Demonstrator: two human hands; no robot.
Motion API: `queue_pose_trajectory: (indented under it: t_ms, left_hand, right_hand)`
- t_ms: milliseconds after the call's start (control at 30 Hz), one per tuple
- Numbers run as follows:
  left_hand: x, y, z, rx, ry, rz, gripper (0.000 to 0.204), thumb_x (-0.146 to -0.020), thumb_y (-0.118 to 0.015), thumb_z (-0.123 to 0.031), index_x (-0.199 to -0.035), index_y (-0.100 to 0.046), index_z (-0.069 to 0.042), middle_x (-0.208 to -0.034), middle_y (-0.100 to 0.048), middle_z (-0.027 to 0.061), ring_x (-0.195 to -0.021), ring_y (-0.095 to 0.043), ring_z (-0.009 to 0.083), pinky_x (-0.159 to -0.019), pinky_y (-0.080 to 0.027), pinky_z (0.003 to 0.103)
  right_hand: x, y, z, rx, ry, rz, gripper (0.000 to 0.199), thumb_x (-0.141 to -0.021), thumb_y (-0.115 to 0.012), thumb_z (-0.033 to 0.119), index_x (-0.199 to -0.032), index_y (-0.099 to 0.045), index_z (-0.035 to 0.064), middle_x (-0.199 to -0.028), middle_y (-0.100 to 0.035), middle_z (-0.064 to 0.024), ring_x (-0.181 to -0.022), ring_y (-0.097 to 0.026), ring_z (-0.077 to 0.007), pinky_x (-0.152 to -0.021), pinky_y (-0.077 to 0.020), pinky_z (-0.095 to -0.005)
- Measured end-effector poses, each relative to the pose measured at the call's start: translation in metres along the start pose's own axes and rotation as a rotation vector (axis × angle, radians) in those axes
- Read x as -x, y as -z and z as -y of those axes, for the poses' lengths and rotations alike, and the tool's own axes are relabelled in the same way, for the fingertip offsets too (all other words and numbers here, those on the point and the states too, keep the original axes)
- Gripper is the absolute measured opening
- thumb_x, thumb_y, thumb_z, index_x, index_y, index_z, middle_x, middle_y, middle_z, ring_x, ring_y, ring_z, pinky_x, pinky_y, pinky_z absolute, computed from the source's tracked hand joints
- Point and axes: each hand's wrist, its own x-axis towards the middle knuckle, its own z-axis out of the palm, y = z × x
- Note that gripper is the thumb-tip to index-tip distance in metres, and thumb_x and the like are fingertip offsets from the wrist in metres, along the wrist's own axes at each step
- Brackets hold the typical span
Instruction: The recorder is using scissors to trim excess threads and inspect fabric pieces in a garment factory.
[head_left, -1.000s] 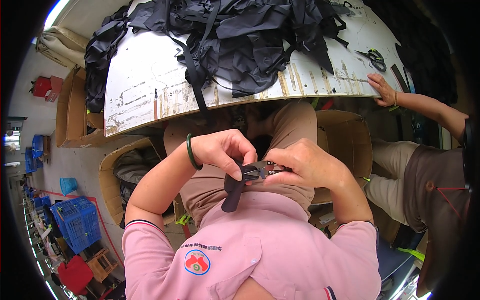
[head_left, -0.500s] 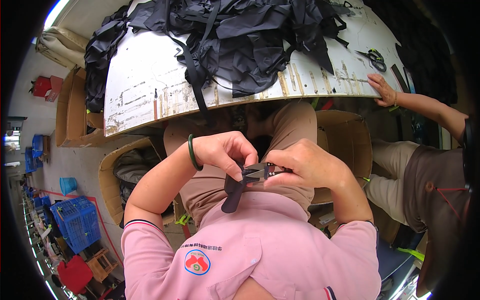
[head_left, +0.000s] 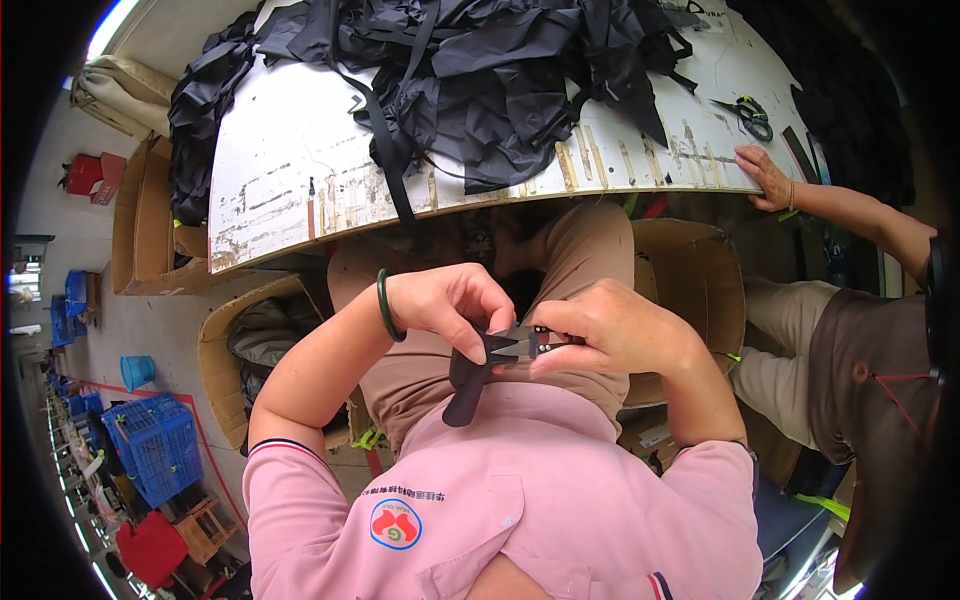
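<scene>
Over my lap, my left hand [head_left: 455, 305] pinches a small black fabric piece [head_left: 463, 390] between thumb and fingers. One end of the strip dangles down in front of my pink shirt. My right hand [head_left: 610, 330] grips a pair of thread snips [head_left: 543, 341] with dark handles. Their metal blades point left and meet the fabric right beside my left thumb. Whether the blade tips are cutting through the cloth cannot be made out. A dark green bangle [head_left: 388, 306] circles my left wrist.
Ahead, a worn white table [head_left: 270, 190] bears heaped black fabric [head_left: 490, 100] and black scissors [head_left: 748, 118]. Cardboard boxes stand left [head_left: 222, 345] and right [head_left: 690, 300] of my legs. At the right, a co-worker's hand [head_left: 765, 178] rests on the table edge.
The snips' blades have closed together somewhat at the black fabric. Both hands stay in nearly the same place.
</scene>
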Motion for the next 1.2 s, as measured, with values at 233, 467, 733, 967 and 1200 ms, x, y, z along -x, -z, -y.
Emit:
queue_pose_trajectory:
  t_ms: [233, 467, 733, 967, 1200]
  left_hand:
    - [-0.004, -0.006, -0.002, 0.007, 0.013, 0.026, 0.014, -0.074, -0.072, 0.005, -0.084, -0.063, 0.004, -0.088, -0.068, 0.011, -0.083, -0.064, 0.0159, -0.078, -0.048, 0.028]
    - [-0.004, -0.006, -0.001, 0.006, 0.051, 0.021, 0.014, -0.074, -0.073, 0.004, -0.086, -0.065, 0.004, -0.087, -0.069, 0.0102, -0.083, -0.064, 0.0154, -0.079, -0.048, 0.027]
    - [0.003, -0.009, 0.002, -0.034, -0.151, -0.227, 0.013, -0.076, -0.071, 0.004, -0.087, -0.063, 0.002, -0.087, -0.068, 0.0093, -0.081, -0.065, 0.0146, -0.079, -0.05, 0.027]
    - [-0.004, -0.027, 0.006, -0.174, -0.62, -0.642, 0.01, -0.08, -0.067, 0.003, -0.089, -0.064, 0.002, -0.097, -0.066, 0.0105, -0.089, -0.061, 0.0149, -0.083, -0.048, 0.028]
    - [-0.007, -0.036, 0.005, -0.356, -0.684, -0.648, 0.01, -0.08, -0.066, 0.005, -0.089, -0.065, 0.003, -0.097, -0.064, 0.0089, -0.09, -0.058, 0.0144, -0.082, -0.047, 0.028]
  right_hand:
    - [-0.006, 0.0, 0.002, 0.064, 0.021, 0.06, 0.039, -0.084, -0.065, 0.043, -0.08, -0.057, 0.0054, -0.063, -0.059, -0.0131, -0.06, -0.059, -0.0345, -0.054, -0.0434, -0.0415]
    - [-0.007, 0.0, 0.003, 0.098, 0.066, 0.025, 0.038, -0.084, -0.065, 0.043, -0.079, -0.058, 0.0064, -0.061, -0.058, -0.0128, -0.059, -0.058, -0.0343, -0.053, -0.044, -0.041]
    - [0.001, 0.002, 0.0, 0.09, -0.015, -0.083, 0.035, -0.082, -0.069, 0.039, -0.08, -0.058, 0.0058, -0.062, -0.058, -0.0123, -0.056, -0.057, -0.0324, -0.052, -0.0442, -0.0394]
    - [0.001, -0.023, 0.011, 0.079, -0.072, -0.507, 0.036, -0.078, -0.075, 0.035, -0.084, -0.055, 0.0049, -0.064, -0.06, -0.0079, -0.055, -0.06, -0.0273, -0.049, -0.0439, -0.0347]
    - [-0.003, -0.022, 0.015, 0.103, -0.051, -0.549, 0.035, -0.078, -0.075, 0.034, -0.085, -0.055, 0.0056, -0.066, -0.061, -0.0083, -0.056, -0.061, -0.0294, -0.05, -0.0443, -0.0364]
